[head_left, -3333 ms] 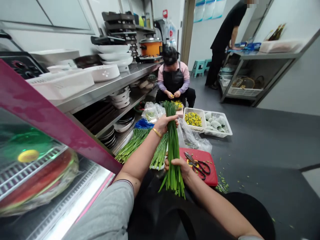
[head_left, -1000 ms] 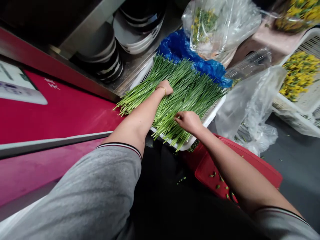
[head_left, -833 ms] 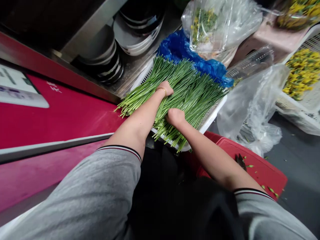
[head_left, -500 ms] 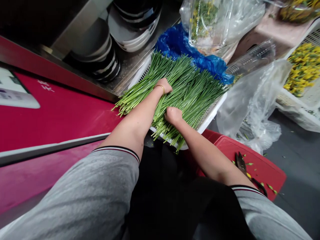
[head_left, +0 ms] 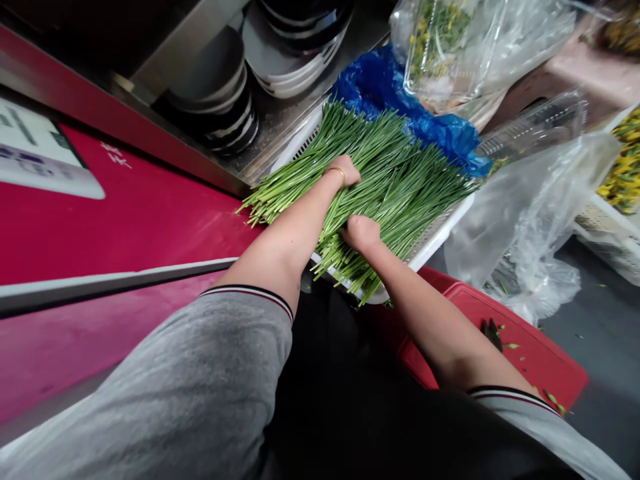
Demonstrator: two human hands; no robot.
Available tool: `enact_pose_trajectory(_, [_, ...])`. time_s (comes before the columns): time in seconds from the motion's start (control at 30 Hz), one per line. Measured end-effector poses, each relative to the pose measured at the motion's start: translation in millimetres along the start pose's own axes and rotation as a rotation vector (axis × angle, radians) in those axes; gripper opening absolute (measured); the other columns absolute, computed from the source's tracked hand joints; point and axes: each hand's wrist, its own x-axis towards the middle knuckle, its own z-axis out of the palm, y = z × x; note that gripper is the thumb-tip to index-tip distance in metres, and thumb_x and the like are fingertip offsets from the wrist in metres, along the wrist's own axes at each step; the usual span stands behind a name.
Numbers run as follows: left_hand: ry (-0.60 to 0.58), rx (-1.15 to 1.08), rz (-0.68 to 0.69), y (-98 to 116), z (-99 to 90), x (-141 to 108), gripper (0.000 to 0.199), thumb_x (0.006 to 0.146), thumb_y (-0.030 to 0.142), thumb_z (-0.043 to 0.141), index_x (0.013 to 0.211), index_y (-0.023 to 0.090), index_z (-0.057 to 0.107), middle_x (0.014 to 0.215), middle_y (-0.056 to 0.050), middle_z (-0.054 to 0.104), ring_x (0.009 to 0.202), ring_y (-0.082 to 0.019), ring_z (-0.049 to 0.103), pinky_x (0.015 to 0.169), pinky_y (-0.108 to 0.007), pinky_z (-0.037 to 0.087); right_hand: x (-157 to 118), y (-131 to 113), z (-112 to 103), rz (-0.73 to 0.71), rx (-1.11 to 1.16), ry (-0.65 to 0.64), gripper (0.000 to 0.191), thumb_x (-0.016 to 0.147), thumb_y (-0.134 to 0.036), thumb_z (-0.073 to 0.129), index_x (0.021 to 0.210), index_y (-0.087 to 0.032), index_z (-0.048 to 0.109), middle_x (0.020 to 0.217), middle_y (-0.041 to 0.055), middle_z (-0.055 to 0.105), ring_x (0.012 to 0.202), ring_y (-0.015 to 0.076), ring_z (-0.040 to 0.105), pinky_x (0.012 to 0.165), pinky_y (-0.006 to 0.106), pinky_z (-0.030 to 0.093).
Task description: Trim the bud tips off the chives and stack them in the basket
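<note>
A thick layer of long, thin green stalks [head_left: 410, 177], resembling flowering chives, fills a white slotted basket [head_left: 440, 223]. Their pale cut ends point toward me and hang over the near rim. My left hand [head_left: 346, 171], with a gold bangle at the wrist, is closed on stalks near the middle of the pile. Closer to me and slightly to the right, my right hand [head_left: 362, 233] is curled in a fist around the lower part of the stalks. The fingertips of both hands are hidden.
A blue plastic bag [head_left: 370, 77] lies at the basket's far side. Stacked bowls [head_left: 213, 87] stand on a shelf at left, above a red panel [head_left: 165, 213]. At right are a red plastic stool or lid [head_left: 525, 340] with dark scissors, clear plastic bags [head_left: 530, 207] and yellow flowers [head_left: 627, 167].
The whole view has shifted, so everything sits slightly farther right. Both hands keep nearly the same places on the stalks. My right forearm now covers more of the scissors.
</note>
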Motion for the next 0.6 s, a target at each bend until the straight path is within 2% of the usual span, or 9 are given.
enact_pose_trajectory(0.1, [0.024, 0.019, 0.018, 0.1, 0.2, -0.7, 0.053, 0.065, 0.022, 0.070, 0.116, 0.011, 0.060, 0.112, -0.006, 0.064, 0.111, -0.021, 0.058, 0.093, -0.022, 0.045, 2.4, -16.7, 8.0, -0.016, -0.013, -0.023, 0.028, 0.085, -0.019, 0.050, 0.101, -0.008, 0.069, 0.101, 0.0219, 0.068, 0.100, 0.0251, 0.065, 0.084, 0.031, 0.050])
enact_pose_trajectory(0.23, [0.022, 0.023, 0.017, 0.0, 1.5, 0.0, 0.052, 0.067, 0.022, 0.069, 0.118, 0.012, 0.059, 0.112, -0.005, 0.063, 0.111, -0.019, 0.058, 0.093, -0.022, 0.044, 7.4, -23.7, 13.3, -0.021, 0.017, -0.031, 0.026, 0.082, -0.015, 0.051, 0.100, -0.009, 0.070, 0.100, 0.0206, 0.069, 0.101, 0.0239, 0.065, 0.086, 0.029, 0.049])
enact_pose_trajectory(0.47, [0.023, 0.034, 0.021, -1.2, 3.3, 3.4, 0.055, 0.066, 0.022, 0.070, 0.118, 0.012, 0.059, 0.114, -0.005, 0.062, 0.113, -0.019, 0.056, 0.094, -0.021, 0.043, 13.5, -21.1, 18.9, 0.085, 0.098, -0.006, 0.031, 0.081, -0.019, 0.049, 0.103, -0.009, 0.068, 0.105, 0.0204, 0.067, 0.099, 0.0250, 0.065, 0.082, 0.030, 0.051])
enact_pose_trajectory(0.53, [0.022, 0.043, 0.024, -1.3, 2.7, 3.0, 0.053, 0.065, 0.022, 0.070, 0.116, 0.012, 0.061, 0.113, -0.006, 0.063, 0.111, -0.019, 0.058, 0.093, -0.021, 0.045, 16.1, -16.0, 17.1, 0.120, 0.150, 0.021, 0.031, 0.081, -0.022, 0.048, 0.101, -0.011, 0.068, 0.104, 0.0170, 0.068, 0.097, 0.0233, 0.065, 0.079, 0.029, 0.051])
enact_pose_trajectory(0.6, [0.020, 0.043, 0.026, -1.2, 1.6, 2.1, 0.052, 0.065, 0.023, 0.070, 0.115, 0.011, 0.062, 0.112, -0.006, 0.064, 0.108, -0.019, 0.059, 0.091, -0.021, 0.046, 13.5, -5.6, 11.4, 0.118, 0.309, 0.098, 0.028, 0.080, -0.024, 0.047, 0.096, -0.012, 0.068, 0.097, 0.0124, 0.069, 0.090, 0.0200, 0.065, 0.075, 0.026, 0.050])
